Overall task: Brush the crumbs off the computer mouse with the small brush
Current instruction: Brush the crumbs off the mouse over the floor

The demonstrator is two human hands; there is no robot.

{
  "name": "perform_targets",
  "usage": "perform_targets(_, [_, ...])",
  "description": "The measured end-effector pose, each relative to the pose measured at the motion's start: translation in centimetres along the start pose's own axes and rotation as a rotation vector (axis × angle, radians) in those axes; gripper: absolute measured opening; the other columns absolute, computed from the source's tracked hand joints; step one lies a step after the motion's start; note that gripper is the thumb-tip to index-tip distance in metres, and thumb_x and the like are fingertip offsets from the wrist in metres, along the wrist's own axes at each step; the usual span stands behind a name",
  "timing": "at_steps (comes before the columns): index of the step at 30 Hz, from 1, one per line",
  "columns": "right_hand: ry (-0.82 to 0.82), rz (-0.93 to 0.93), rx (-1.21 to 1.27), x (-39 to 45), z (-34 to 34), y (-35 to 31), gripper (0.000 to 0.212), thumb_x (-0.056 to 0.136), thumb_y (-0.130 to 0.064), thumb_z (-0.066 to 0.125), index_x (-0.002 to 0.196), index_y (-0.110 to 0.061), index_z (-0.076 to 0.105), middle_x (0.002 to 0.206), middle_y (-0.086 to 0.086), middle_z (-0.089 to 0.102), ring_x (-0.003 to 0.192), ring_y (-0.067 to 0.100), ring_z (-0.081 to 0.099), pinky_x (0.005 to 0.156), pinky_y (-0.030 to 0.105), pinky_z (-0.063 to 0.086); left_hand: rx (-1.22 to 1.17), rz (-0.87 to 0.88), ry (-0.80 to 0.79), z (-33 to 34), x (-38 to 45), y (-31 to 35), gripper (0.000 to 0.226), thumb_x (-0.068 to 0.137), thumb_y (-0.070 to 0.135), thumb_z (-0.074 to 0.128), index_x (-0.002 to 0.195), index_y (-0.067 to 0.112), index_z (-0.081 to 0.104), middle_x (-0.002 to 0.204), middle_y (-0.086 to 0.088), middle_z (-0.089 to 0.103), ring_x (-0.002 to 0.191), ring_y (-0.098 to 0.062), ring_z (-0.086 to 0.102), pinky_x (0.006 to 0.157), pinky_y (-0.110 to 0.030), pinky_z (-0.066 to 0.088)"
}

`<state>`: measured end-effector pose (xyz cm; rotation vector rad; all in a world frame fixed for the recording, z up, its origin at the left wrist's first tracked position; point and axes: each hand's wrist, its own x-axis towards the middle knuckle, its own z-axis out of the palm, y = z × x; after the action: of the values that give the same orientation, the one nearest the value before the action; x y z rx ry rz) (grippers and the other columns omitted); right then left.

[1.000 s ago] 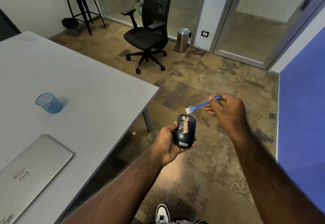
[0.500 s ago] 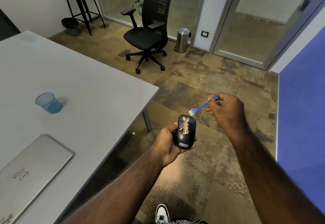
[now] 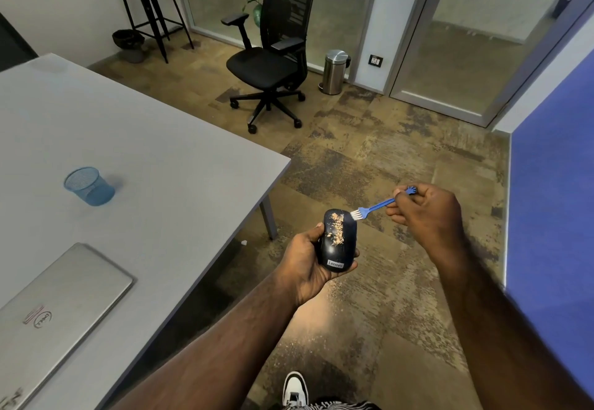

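The black Lenovo mouse (image 3: pixel 337 241) lies cradled in my left hand (image 3: pixel 308 261), fingers curled around its sides, held over the carpet just off the corner of the grey table (image 3: pixel 160 152). A trail of tan crumbs (image 3: pixel 337 229) covers its top, so I judge the brushing has barely begun. My right hand (image 3: pixel 427 216) pinches the handle of the small blue brush (image 3: pixel 379 205), whose white bristles touch or nearly touch the mouse's far right edge. All the sweeping seems left to do.

Black mouse (image 3: pixel 336 242), tan crumbs (image 3: pixel 337 229), blue brush (image 3: pixel 373 207)
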<state>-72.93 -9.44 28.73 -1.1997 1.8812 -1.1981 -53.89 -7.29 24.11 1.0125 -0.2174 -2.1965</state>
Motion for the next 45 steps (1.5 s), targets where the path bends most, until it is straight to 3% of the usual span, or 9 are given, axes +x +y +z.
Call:
perform_targets(6, [-0.007, -0.004, 0.067, 0.1, -0.1, 0.1, 0.009, 0.095, -0.017, 0.065, 0.087, -0.022, 0.068, 0.075, 0.003, 0.075, 0.067, 0.012, 0.076, 0.064, 0.027, 0.061, -0.027, -0.013, -0.013, 0.0, 0.2, 0.0, 0.05, 0.101, 0.036, 0.028, 0.125, 0.0, 0.054, 0.11, -0.021, 0.063, 0.091, -0.034, 0.061, 0.071, -0.038, 0.056])
perform_targets(12, [0.055, -0.052, 0.051, 0.2, -0.9, 0.2, 0.012, 0.095, -0.016, 0.063, 0.105, -0.012, 0.069, 0.083, 0.005, 0.075, 0.071, 0.01, 0.076, 0.069, 0.03, 0.062, -0.068, -0.013, -0.033, 0.0, 0.3, 0.1, 0.053, 0.101, 0.037, 0.03, 0.131, -0.002, 0.05, 0.116, -0.023, 0.06, 0.094, -0.038, 0.062, 0.073, -0.041, 0.058])
perform_targets(18, [-0.073, -0.184, 0.125, -3.2, -1.1, -1.7, 0.01, 0.093, -0.009, 0.065, 0.096, -0.018, 0.069, 0.078, 0.004, 0.075, 0.068, 0.013, 0.076, 0.063, 0.024, 0.061, -0.122, 0.012, -0.049, 0.0, 0.6, 0.2, 0.056, 0.099, 0.04, 0.032, 0.129, -0.003, 0.051, 0.114, -0.023, 0.06, 0.092, -0.037, 0.062, 0.076, -0.044, 0.057])
perform_targets(23, [-0.177, -0.375, -0.001, -6.6, -0.3, -2.0, 0.018, 0.089, -0.004, 0.068, 0.094, -0.021, 0.071, 0.072, -0.011, 0.072, 0.066, 0.001, 0.072, 0.06, 0.014, 0.056, -0.116, 0.04, -0.023, 0.1, 0.9, 0.1, 0.055, 0.101, 0.041, 0.029, 0.121, -0.003, 0.057, 0.118, -0.026, 0.059, 0.092, -0.035, 0.062, 0.077, -0.043, 0.056])
perform_targets(29, [-0.113, -0.498, -0.12, -7.3, 0.1, -1.3, 0.017, 0.086, -0.003, 0.072, 0.102, -0.008, 0.075, 0.074, -0.01, 0.072, 0.069, -0.01, 0.069, 0.057, 0.005, 0.05, -0.127, 0.046, -0.015, 0.4, 1.0, -0.1, 0.052, 0.101, 0.04, 0.029, 0.111, -0.001, 0.06, 0.108, -0.024, 0.066, 0.094, -0.035, 0.063, 0.091, -0.048, 0.047])
perform_targets(33, [-0.002, -0.52, -0.173, -6.5, -0.3, -1.1, 0.016, 0.088, -0.006, 0.071, 0.103, -0.008, 0.075, 0.077, -0.006, 0.071, 0.077, -0.004, 0.069, 0.058, 0.003, 0.048, -0.149, 0.037, -0.011, 0.6, 0.9, 0.1, 0.054, 0.1, 0.04, 0.03, 0.115, -0.005, 0.056, 0.109, -0.027, 0.061, 0.09, -0.037, 0.061, 0.083, -0.046, 0.053])
perform_targets(36, [0.063, -0.493, -0.185, -5.6, -0.7, -1.1, 0.016, 0.089, -0.008, 0.07, 0.105, -0.008, 0.075, 0.081, -0.002, 0.073, 0.064, 0.004, 0.069, 0.06, 0.004, 0.051, -0.167, 0.032, -0.026, 0.5, 0.8, 0.3, 0.053, 0.1, 0.039, 0.029, 0.113, -0.004, 0.057, 0.106, -0.027, 0.062, 0.09, -0.037, 0.06, 0.081, -0.045, 0.053])
perform_targets(40, [0.112, -0.463, -0.167, -4.8, -1.3, -1.1, 0.016, 0.091, -0.013, 0.068, 0.106, -0.013, 0.074, 0.078, -0.006, 0.072, 0.068, 0.004, 0.072, 0.059, 0.012, 0.055, -0.175, 0.026, -0.022, 0.2, 1.0, 0.3, 0.056, 0.1, 0.039, 0.031, 0.124, -0.005, 0.053, 0.108, -0.027, 0.062, 0.091, -0.038, 0.061, 0.08, -0.046, 0.055])
perform_targets(45, [-0.064, -0.459, -0.072, -6.3, -0.8, -1.0, 0.017, 0.087, -0.008, 0.07, 0.1, -0.019, 0.072, 0.076, -0.014, 0.07, 0.069, 0.001, 0.072, 0.058, 0.014, 0.057, -0.199, 0.051, -0.005, 0.1, 1.3, 0.4, 0.052, 0.1, 0.04, 0.033, 0.124, -0.001, 0.055, 0.128, -0.027, 0.056, 0.099, -0.038, 0.061, 0.077, -0.048, 0.056])
